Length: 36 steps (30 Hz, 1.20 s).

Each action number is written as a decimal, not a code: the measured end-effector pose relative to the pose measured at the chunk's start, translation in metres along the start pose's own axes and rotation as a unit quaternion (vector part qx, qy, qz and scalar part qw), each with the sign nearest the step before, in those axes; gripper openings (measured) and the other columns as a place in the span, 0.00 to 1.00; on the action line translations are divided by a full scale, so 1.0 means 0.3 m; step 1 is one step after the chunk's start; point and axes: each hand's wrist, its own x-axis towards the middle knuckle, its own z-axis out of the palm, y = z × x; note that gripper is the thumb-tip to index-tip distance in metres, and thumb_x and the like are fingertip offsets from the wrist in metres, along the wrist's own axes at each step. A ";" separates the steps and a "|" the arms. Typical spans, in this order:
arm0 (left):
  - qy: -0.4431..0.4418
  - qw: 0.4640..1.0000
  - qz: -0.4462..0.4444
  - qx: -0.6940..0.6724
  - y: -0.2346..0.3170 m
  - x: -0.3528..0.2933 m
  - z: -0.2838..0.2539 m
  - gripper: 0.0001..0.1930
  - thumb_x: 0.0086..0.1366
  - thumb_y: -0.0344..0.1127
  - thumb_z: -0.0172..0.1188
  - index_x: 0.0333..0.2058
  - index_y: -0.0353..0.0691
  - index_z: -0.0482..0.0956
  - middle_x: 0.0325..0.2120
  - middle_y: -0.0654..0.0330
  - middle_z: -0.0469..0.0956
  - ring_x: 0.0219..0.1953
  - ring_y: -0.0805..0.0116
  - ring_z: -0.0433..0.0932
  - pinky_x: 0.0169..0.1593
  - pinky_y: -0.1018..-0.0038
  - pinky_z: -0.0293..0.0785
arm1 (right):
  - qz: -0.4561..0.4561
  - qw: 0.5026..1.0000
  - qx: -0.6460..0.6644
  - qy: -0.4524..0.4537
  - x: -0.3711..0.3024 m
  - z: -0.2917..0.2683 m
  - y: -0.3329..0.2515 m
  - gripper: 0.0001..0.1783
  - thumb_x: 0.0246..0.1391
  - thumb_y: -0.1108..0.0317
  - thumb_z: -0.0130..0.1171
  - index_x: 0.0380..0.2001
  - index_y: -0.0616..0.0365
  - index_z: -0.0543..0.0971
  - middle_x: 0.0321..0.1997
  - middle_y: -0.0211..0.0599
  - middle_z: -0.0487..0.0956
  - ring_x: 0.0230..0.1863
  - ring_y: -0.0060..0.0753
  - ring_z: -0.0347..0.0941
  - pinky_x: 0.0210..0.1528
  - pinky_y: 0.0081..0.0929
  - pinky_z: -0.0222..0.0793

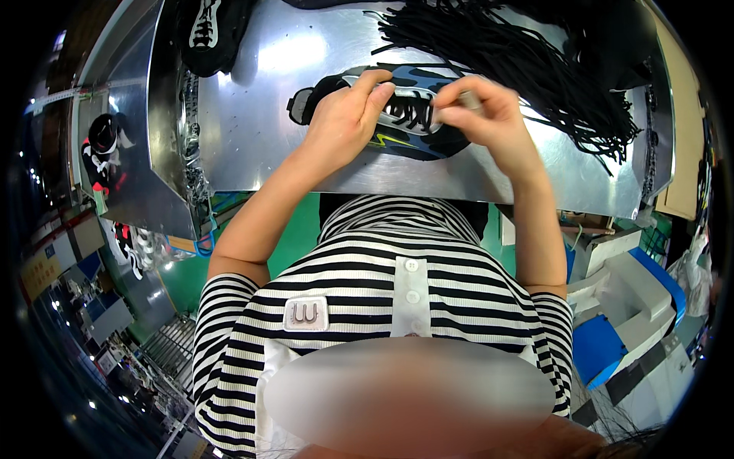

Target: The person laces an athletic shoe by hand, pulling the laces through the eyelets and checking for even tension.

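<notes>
A dark blue and black sneaker (431, 147) with a yellow-green mark lies on the metal table, its heel end to the left and its toe to the right. Black laces (413, 113) cross its pale-edged opening. My left hand (340, 121) grips the shoe near the collar, thumb and forefinger at the left end of the lacing. Over the toe end of the lacing, my right hand (483, 115) is closed in a pinch. Something small and pale shows between its fingers, too blurred to name.
A heap of loose black laces (520, 65) spreads across the back right of the metal table (252, 145). Another black shoe (210, 34) stands at the back left. More shoes (103, 149) are left of the table, and a grey and blue machine (623, 298) is at the lower right.
</notes>
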 end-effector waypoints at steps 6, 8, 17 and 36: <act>0.017 0.999 0.000 0.031 0.031 -0.016 -0.005 0.15 0.71 0.44 0.50 0.48 0.42 0.78 0.31 0.53 0.80 0.28 0.59 0.71 0.43 0.69 0.66 | -0.046 0.989 -0.107 0.087 0.079 0.087 0.087 0.05 0.54 0.72 0.63 0.35 0.60 0.80 0.30 0.24 0.78 0.32 0.13 0.70 0.36 0.15 0.66; 0.042 0.997 0.018 0.056 0.033 -0.018 0.010 0.15 0.69 0.44 0.54 0.48 0.43 0.78 0.30 0.55 0.81 0.28 0.61 0.70 0.42 0.69 0.64 | -0.026 0.989 -0.121 0.084 0.092 0.088 0.103 0.06 0.54 0.72 0.62 0.35 0.60 0.80 0.31 0.26 0.78 0.32 0.15 0.71 0.36 0.15 0.67; 0.155 0.984 0.070 0.050 0.003 -0.023 0.064 0.14 0.54 0.42 0.70 0.38 0.46 0.81 0.16 0.60 0.74 0.23 0.60 0.71 0.37 0.68 0.62 | -0.073 0.970 -0.213 0.091 0.073 0.096 0.105 0.09 0.56 0.70 0.60 0.39 0.60 0.78 0.35 0.35 0.78 0.32 0.29 0.75 0.35 0.24 0.70; 0.091 0.995 0.031 0.008 0.039 -0.056 0.064 0.15 0.57 0.29 0.63 0.45 0.40 0.79 0.38 0.60 0.83 0.34 0.63 0.75 0.47 0.70 0.64 | -0.139 0.845 -0.516 -0.011 0.026 0.073 0.028 0.07 0.53 0.68 0.61 0.33 0.57 0.75 0.24 0.38 0.81 0.23 0.43 0.77 0.25 0.33 0.69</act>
